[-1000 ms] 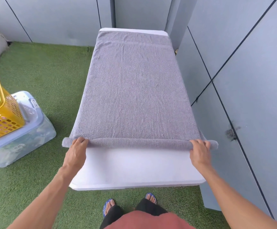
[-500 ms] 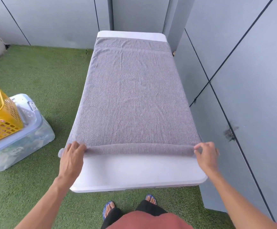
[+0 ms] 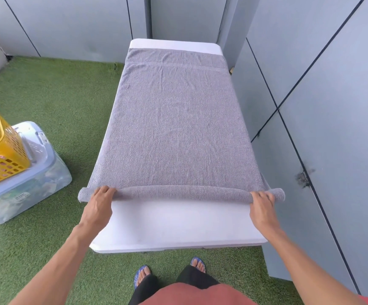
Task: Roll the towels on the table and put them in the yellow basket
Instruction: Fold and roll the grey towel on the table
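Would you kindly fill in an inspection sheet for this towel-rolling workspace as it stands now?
Surface: white table, bare strip nearest the person, thin strip at the far end.
Job's things: grey towel flat, near edge rolled into a thin roll overhanging both table sides; yellow basket on the clear lidded bin, left.
Clutter: nothing seen.
Grippers: left hand and right hand each curled over the roll near its ends.
Cables: nothing seen.
Surroundings: green artificial turf; grey panel walls behind and right.

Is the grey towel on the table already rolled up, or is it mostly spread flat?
Mostly spread flat. The grey towel has only a thin roll at its near edge, under the left hand and right hand.
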